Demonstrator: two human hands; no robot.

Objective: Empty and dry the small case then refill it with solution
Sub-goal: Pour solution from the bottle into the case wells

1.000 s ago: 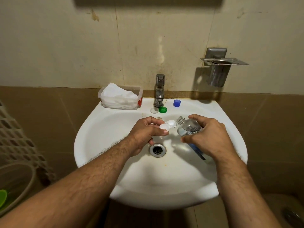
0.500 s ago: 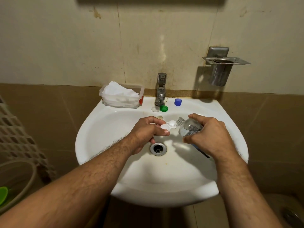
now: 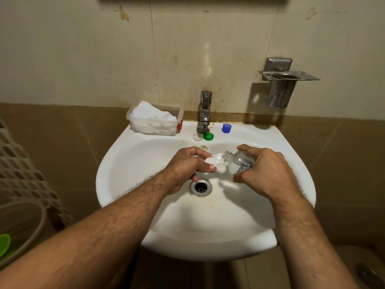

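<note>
A white sink fills the middle of the view, its drain just below the two hands. Compared with a second ago, the bottle is tipped a little further, its open threaded neck now right at the far well of the small case, where before a small gap showed between them. The forearms reach in from the lower corners much as they did then.

The right hand grips the clear bottle from above, fingers and thumb curled round its body, with the neck pointing left and slightly down. The left hand pinches the white case by its near well between thumb and curled fingers, holding it level over the basin just above the drain.

On the sink's back ledge a clear tub of white tissues sits left of the tap. A metal cup holder hangs on the wall to the right. At the foot of the tap lie a white cap and a green cap, touching or nearly so, with a blue cap apart to the right.
</note>
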